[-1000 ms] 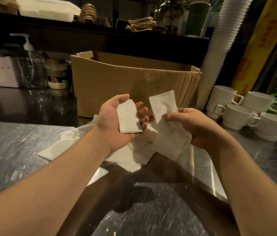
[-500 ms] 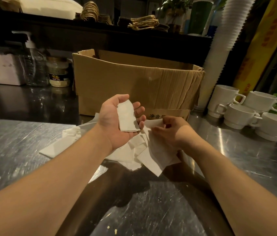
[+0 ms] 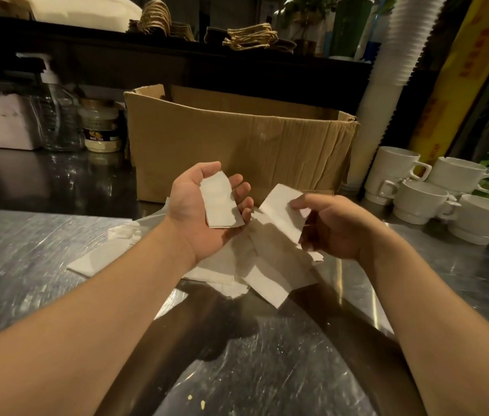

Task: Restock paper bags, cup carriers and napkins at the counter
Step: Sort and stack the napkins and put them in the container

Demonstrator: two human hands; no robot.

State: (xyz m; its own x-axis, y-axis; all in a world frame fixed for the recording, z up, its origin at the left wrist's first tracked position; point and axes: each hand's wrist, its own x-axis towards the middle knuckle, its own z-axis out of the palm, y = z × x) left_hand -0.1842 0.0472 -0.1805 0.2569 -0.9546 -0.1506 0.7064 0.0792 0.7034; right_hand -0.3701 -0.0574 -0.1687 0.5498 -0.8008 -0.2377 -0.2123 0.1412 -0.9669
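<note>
matt paper napkins (image 3: pixel 267 265), glossy scratched metal counter (image 3: pixel 27 250)

An open cardboard box (image 3: pixel 237 151) sits on the steel tabletop (image 3: pixel 27 241) (scratched); white mugs (image 3: pixel 435 193) cluster right, pump bottle (image 3: pixel 57 115) left.

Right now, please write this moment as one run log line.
left hand: holds napkin stack | right hand: pinches one napkin | loose napkins: on counter
</note>
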